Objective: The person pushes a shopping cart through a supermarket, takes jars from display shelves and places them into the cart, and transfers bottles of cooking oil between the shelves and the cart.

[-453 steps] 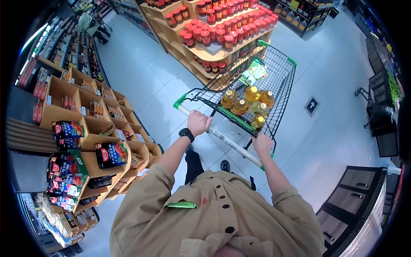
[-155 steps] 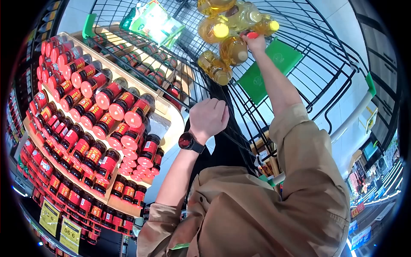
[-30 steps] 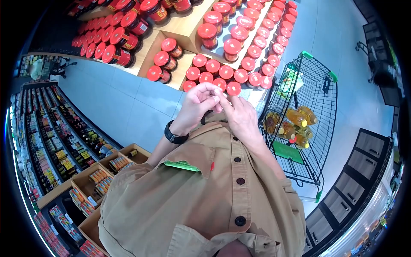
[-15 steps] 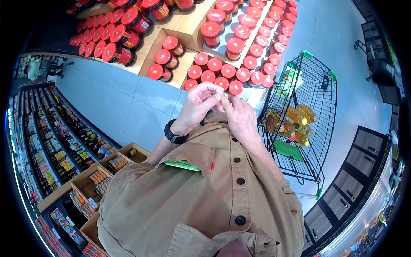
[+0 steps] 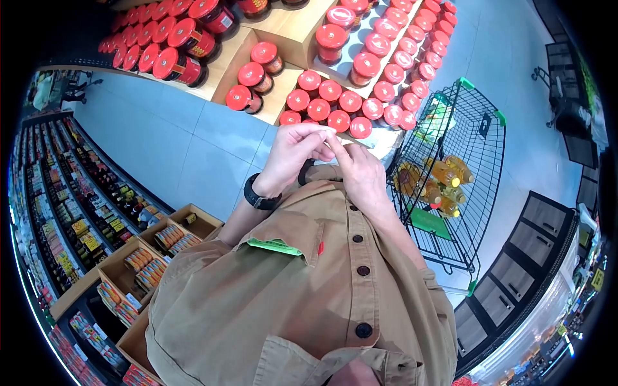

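Note:
My left hand [image 5: 294, 155], with a black watch on its wrist, is raised before my chest, fingers curled and fingertips touching those of my right hand [image 5: 358, 170]. The right hand's fingers are bent together too. Whether anything small is between the fingertips cannot be made out. Just beyond both hands, red-lidded jars [image 5: 338, 121] stand in rows on a wooden display [image 5: 278, 93]. To the right of my right hand is a black wire shopping cart [image 5: 484, 193] with green corners, touched by neither hand. It holds several bottles of yellow oil [image 5: 442, 172] and a green-and-white package [image 5: 436, 122].
Wooden bins [image 5: 122, 260] with packaged goods stand at the lower left, beside long stocked shelves [image 5: 77, 212]. Dark-framed cabinets [image 5: 508, 273] line the lower right. Part of a person [image 5: 44, 90] and another cart [image 5: 80, 87] show at the far upper left.
Since 15 and 5 seconds ago, my hands have left the cart handle and a bottle and come together. Over the last second the view has turned slightly; the hands keep nearly the same pose.

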The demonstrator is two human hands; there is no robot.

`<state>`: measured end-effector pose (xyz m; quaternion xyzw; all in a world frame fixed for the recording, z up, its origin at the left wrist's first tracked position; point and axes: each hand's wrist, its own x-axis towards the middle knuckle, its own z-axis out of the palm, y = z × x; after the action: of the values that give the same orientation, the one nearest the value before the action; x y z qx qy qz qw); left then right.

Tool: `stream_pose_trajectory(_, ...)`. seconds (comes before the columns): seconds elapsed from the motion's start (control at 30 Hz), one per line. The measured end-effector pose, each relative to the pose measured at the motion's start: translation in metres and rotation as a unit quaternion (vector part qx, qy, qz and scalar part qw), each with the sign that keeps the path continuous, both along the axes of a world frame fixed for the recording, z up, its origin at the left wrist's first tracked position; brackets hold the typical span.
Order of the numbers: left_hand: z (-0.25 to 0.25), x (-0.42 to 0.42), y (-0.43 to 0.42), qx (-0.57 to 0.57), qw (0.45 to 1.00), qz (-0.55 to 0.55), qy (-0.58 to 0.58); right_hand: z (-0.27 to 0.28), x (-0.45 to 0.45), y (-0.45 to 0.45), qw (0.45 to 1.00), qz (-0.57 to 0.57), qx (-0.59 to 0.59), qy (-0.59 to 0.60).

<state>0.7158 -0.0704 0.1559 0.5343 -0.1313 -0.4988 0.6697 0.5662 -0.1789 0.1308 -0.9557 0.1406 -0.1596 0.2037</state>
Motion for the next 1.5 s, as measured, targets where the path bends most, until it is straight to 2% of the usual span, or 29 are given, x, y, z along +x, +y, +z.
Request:
stream_pose_trajectory(0.27, -0.009, 0.027, 0.017, 0.074, 0.997, 0.024, -0.002, 0.007, 0.029, 0.013, 0.998, 0.031, -0.019, 0.049)
stream_pose_trajectory(0.5, -0.022, 0.06, 0.028, 0.099, 0.995, 0.01, 0.016, 0.003, 0.056, 0.034, 0.995, 0.007, 0.0, 0.104)
stream_pose_trajectory(0.57, -0.029, 0.069, 0.028, 0.096, 0.994, -0.031, 0.036, -0.003, 0.059, 0.04, 0.993, -0.012, 0.037, 0.115)
stream_pose_trajectory(0.63, -0.032, 0.074, 0.024, 0.104, 0.99, -0.071, 0.066, -0.008, 0.059, 0.046, 0.99, -0.079, 0.086, 0.084)
stream_pose_trajectory(0.73, -0.062, 0.076, 0.017, 0.144, 0.973, -0.178, 0.027, -0.022, 0.036, 0.048, 0.969, -0.193, 0.122, 0.096)
stream_pose_trajectory(0.77, -0.073, 0.077, 0.016, 0.148, 0.963, -0.225, -0.012, -0.035, 0.015, 0.047, 0.964, -0.229, 0.087, 0.1)
stream_pose_trajectory(0.87, -0.107, 0.079, 0.013, 0.139, 0.896, -0.376, -0.192, -0.07, -0.082, 0.051, 0.919, -0.356, 0.036, 0.165)
stream_pose_trajectory(0.9, -0.097, 0.079, 0.007, 0.119, 0.881, -0.385, -0.248, -0.077, -0.12, 0.056, 0.891, -0.406, 0.034, 0.2)
stream_pose_trajectory(1.0, -0.102, 0.079, 0.001, 0.057, 0.738, -0.425, -0.521, -0.102, -0.237, 0.087, 0.813, -0.506, 0.007, 0.288)
stream_pose_trajectory(1.03, -0.105, 0.078, 0.0, 0.056, 0.707, -0.432, -0.557, -0.102, -0.262, 0.099, 0.79, -0.528, 0.023, 0.311)
stream_pose_trajectory(1.13, -0.099, 0.072, -0.008, 0.058, 0.631, -0.474, -0.611, -0.106, -0.297, 0.134, 0.747, -0.534, 0.067, 0.39)
stream_pose_trajectory(1.17, -0.094, 0.068, -0.01, 0.052, 0.625, -0.474, -0.618, -0.111, -0.305, 0.14, 0.738, -0.525, 0.081, 0.417)
stream_pose_trajectory(1.33, -0.102, 0.03, -0.008, 0.034, 0.602, -0.507, -0.616, -0.123, -0.293, 0.148, 0.757, -0.536, 0.046, 0.37)
stream_pose_trajectory(1.43, -0.101, -0.013, -0.012, 0.025, 0.56, -0.577, -0.594, -0.14, -0.295, 0.151, 0.764, -0.557, -0.001, 0.324)
stream_pose_trajectory(1.5, -0.103, -0.052, -0.014, 0.0, 0.533, -0.605, -0.592, -0.137, -0.291, 0.149, 0.767, -0.571, 0.017, 0.292)
